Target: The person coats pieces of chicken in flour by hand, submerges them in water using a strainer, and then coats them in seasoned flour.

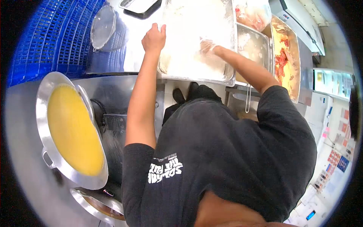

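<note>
A large metal tray (196,78) of white powder lies on the steel counter in front of me. At its left rim is my left hand (153,38), bare, with the thumb raised and the other fingers curled at the edge. My right hand (208,46), coated white, reaches into the powder in the right half of the tray; its fingertips are hard to make out. Right of the tray sits a metal pan (252,47) of cloudy liquid, with a wire handle (248,99) hanging over its front. Beyond it, a long container (281,56) holds red and yellow food pieces.
Blue plastic crates (41,41) stand at the left, near a round strainer (103,27). A wide metal bowl (75,132) of yellow liquid is at the lower left. A plastic bag (253,14) of food lies behind the pan.
</note>
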Demonstrator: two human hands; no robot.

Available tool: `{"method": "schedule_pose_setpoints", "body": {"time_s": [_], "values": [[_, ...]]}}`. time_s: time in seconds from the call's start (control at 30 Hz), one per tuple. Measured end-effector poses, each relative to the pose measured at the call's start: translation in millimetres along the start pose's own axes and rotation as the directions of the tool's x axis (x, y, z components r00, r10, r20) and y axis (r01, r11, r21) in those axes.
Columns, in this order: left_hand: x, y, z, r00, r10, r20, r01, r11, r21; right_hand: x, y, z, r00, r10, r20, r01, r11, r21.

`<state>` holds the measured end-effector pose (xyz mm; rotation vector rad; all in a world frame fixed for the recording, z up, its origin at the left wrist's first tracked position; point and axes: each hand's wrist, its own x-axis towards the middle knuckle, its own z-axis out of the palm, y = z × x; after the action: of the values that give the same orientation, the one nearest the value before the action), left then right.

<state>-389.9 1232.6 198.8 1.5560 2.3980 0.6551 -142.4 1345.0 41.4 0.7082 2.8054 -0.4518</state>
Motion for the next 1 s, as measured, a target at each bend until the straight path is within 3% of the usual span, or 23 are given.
{"method": "schedule_pose_setpoints", "body": {"time_s": [0.07,0.27,0.37,0.63,0.77,1.0], "values": [[1,3,-2,1.0,-0.001,0.012,0.001,1.0,0.006,3,-58,-9,0.98,0.177,-0.094,-0.172,0.983,0.061],[0,2,1,1.0,-0.004,-0.007,0.004,1.0,-0.012,40,-90,-6,0.961,0.172,-0.215,-0.111,0.957,0.269],[-1,6,-2,1.0,-0.007,0.018,0.006,1.0,0.028,53,-116,-1,0.97,0.169,-0.176,-0.133,0.971,0.197],[-1,4,3,1.0,-0.003,0.009,0.003,0.998,0.07,41,-102,-5,0.998,-0.057,0.024,0.048,0.963,0.267],[-6,7,0,0.998,0.045,-0.037,-0.042,0.996,0.076,41,-117,9,0.996,-0.077,0.046,0.066,0.976,0.207],[-7,5,-1,0.997,0.042,-0.058,-0.04,0.999,0.036,-13,-59,-6,0.996,-0.006,0.09,-0.007,0.989,0.146]]}}
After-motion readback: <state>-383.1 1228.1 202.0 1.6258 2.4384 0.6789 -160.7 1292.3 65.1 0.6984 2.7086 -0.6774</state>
